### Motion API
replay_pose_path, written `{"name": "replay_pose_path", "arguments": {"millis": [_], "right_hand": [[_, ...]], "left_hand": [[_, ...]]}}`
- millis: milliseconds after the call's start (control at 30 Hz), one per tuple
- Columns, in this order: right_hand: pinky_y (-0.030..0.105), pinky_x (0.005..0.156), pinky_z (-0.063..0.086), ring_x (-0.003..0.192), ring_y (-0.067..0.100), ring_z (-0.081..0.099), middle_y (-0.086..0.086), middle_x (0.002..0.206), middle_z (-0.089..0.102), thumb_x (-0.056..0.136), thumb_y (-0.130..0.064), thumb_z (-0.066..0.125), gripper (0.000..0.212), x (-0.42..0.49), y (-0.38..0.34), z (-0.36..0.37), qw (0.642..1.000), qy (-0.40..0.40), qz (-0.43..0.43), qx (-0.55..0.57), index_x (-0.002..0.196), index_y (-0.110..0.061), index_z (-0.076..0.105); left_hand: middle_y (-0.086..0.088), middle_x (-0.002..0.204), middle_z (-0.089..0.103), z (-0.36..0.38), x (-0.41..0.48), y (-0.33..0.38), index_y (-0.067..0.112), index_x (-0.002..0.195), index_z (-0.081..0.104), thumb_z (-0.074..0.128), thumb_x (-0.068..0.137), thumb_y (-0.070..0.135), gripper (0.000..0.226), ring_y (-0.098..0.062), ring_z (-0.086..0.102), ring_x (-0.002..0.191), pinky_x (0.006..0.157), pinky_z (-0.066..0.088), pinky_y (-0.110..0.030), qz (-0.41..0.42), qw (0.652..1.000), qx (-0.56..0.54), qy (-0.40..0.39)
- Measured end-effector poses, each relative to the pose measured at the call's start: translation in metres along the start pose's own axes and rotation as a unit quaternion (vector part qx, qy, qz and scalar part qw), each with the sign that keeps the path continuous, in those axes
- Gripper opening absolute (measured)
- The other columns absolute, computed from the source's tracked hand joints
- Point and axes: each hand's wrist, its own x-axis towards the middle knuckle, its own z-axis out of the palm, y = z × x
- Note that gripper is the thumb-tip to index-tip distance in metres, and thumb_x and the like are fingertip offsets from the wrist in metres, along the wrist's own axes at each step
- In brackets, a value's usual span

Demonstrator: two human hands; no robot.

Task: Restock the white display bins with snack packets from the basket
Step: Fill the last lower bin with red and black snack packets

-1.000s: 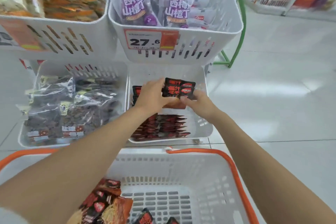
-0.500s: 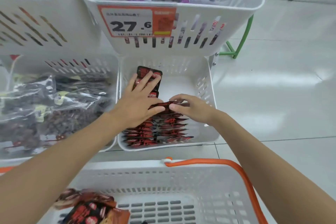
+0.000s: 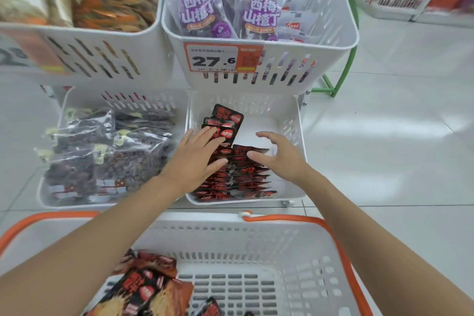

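The black-and-red snack packets (image 3: pixel 238 179) sit in the lower right white bin (image 3: pixel 291 133), packed on edge in a row that runs from its front wall toward the middle. Their long sides lie across the bin, left to right, with the crimped ends pointing right. At the back of the row a few leaning packets (image 3: pixel 227 117) tip away with their printed faces up and their long sides pointing toward the back wall.

The left hand (image 3: pixel 195 161) lies flat on the left part of the row, its grip spread with straight fingers that reach the lowest leaning packet. The right hand (image 3: pixel 279 159) is over the right part of the row, its grip apart, fingers loosely bent and clamped on nothing. Whether its thumb touches the packets is hard to tell.

The basket (image 3: pixel 230 238) with the orange handle (image 3: pixel 307 219) is nearest the camera, and more packets (image 3: pixel 143 287) lie in its left corner, cut off by the bottom edge. An upper bin (image 3: pixel 282 77) overhangs the back of the lower one. It carries a price tag (image 3: pixel 213 59) reading 27.6 and holds purple packets (image 3: pixel 197 7). To the left are a bin of dark clear bags (image 3: pixel 102 161) and, above it, blurred orange packets (image 3: pixel 115 2). Both forearms hide parts of the basket.
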Motion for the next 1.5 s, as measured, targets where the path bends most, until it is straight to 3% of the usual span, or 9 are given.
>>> {"name": "replay_pose_path", "arguments": {"millis": [233,367,500,600,667,900,1100,1300,1500], "right_hand": [[0.016,0.069,0.045,0.071,0.006,0.056,-0.013,0.09,0.059,0.081,-0.019,0.073,0.028,-0.106,-0.073,0.047,0.985,0.102,-0.141,0.008,0.107,-0.025,0.065],[0.029,0.079,0.051,0.079,0.01,0.06,-0.01,0.087,0.065,0.087,-0.018,0.065,0.019,-0.167,-0.064,0.098,0.986,-0.109,-0.105,-0.07,0.106,-0.017,0.068],[0.04,0.106,0.04,0.129,0.029,0.046,0.014,0.146,0.043,0.092,-0.044,0.061,0.07,-0.199,-0.008,0.155,0.906,-0.35,0.135,-0.196,0.147,-0.009,0.034],[0.039,0.091,0.048,0.097,0.031,0.059,0.015,0.099,0.057,0.077,-0.071,0.059,0.064,-0.218,0.04,0.198,0.897,-0.309,0.189,-0.254,0.109,-0.016,0.057],[0.032,0.072,0.042,0.085,0.024,0.052,0.003,0.081,0.05,0.079,-0.051,0.068,0.035,-0.23,0.033,0.207,0.922,-0.242,0.161,-0.256,0.083,-0.023,0.047],[0.024,0.064,0.041,0.066,0.011,0.047,-0.005,0.073,0.043,0.086,0.004,0.062,0.035,-0.209,-0.025,0.166,0.987,-0.153,0.038,0.044,0.074,-0.02,0.04],[0.036,0.099,0.049,0.11,0.019,0.062,0.005,0.121,0.065,0.092,-0.034,0.064,0.028,-0.194,-0.023,0.122,0.938,-0.214,0.143,0.231,0.115,-0.017,0.061],[0.05,0.115,0.02,0.147,0.035,0.006,0.014,0.158,0.007,0.078,-0.048,0.073,0.076,-0.237,0.065,0.189,0.907,-0.277,0.141,-0.283,0.14,-0.026,0.035],[0.038,0.085,0.048,0.116,0.029,0.05,0.011,0.14,0.039,0.077,-0.013,0.077,0.091,-0.237,0.064,0.187,0.949,-0.169,0.089,-0.25,0.147,-0.021,0.019]], "left_hand": [[0.0,0.117,0.061,-0.034,-0.098,0.029,0.018,0.121,0.061,0.058,0.096,0.028,0.027,-0.022,0.05,0.11,0.094,0.04,-0.039,-0.089,0.98,-0.147,0.1],[0.008,0.102,0.052,-0.036,-0.175,0.036,0.02,0.118,0.059,0.058,0.096,0.025,0.023,-0.009,0.052,0.081,0.072,0.041,-0.03,-0.117,0.971,-0.202,0.05],[0.008,0.105,0.056,-0.024,-0.24,0.018,0.021,0.116,0.061,0.057,0.096,0.02,0.021,-0.007,0.049,0.079,0.068,0.041,-0.027,-0.168,0.974,-0.152,0.008],[0.004,0.114,0.059,-0.013,-0.266,0.007,0.023,0.119,0.058,0.059,0.096,0.022,0.024,-0.011,0.054,0.086,0.074,0.044,-0.028,-0.224,0.956,-0.185,-0.047],[0.002,0.119,0.058,-0.004,-0.275,0.005,0.023,0.122,0.057,0.06,0.095,0.021,0.028,-0.01,0.055,0.088,0.078,0.047,-0.027,-0.251,0.939,-0.227,-0.066],[0.009,0.138,0.042,0.023,-0.266,0.031,0.026,0.147,0.036,0.077,0.082,0.035,0.078,-0.012,0.043,0.127,0.101,0.037,-0.029,-0.256,0.871,-0.388,-0.16],[0.007,0.091,0.058,0.035,-0.249,0.031,0.014,0.112,0.064,0.072,0.087,0.031,0.032,-0.015,0.055,0.088,0.075,0.044,-0.026,-0.274,0.874,-0.376,-0.142],[-0.002,0.116,0.066,0.032,-0.267,0.019,0.02,0.114,0.056,0.064,0.093,0.012,0.024,-0.018,0.063,0.107,0.093,0.051,-0.035,-0.356,0.799,-0.468,-0.13],[0.004,0.098,0.057,0.034,-0.274,0.007,0.022,0.106,0.053,0.059,0.095,0.009,0.018,-0.01,0.054,0.083,0.073,0.044,-0.026,-0.406,0.774,-0.478,-0.09]]}}
